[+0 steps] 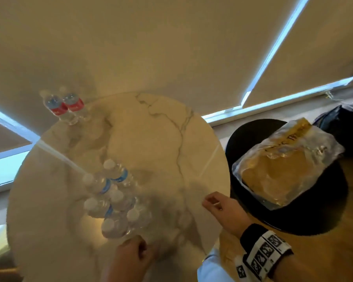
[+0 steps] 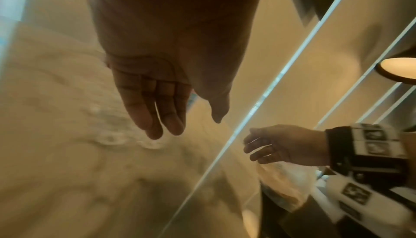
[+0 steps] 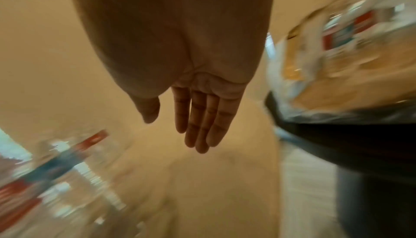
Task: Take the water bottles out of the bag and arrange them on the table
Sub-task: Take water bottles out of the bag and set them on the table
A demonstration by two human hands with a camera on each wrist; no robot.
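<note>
Several clear water bottles (image 1: pixel 114 198) with white caps stand clustered on the round marble table (image 1: pixel 161 139), near its front left. Two red-labelled bottles (image 1: pixel 64 105) stand together at the far left rim. A clear plastic bag (image 1: pixel 283 165) lies on a black round stool (image 1: pixel 318 216) to the right of the table; a red-labelled bottle shows through the bag (image 3: pixel 351 33) in the right wrist view. My left hand (image 1: pixel 130 253) hovers empty just in front of the cluster, fingers straight (image 2: pixel 155 117). My right hand (image 1: pixel 216 202) floats over the table's right edge, fingers extended (image 3: pixel 202 126), holding nothing.
Beige roller blinds (image 1: pixel 171 47) with bright gaps hang behind the table. A dark bag (image 1: pixel 342 123) sits at the far right on the wooden floor (image 1: pixel 334 261). The table's middle and far right show bare marble.
</note>
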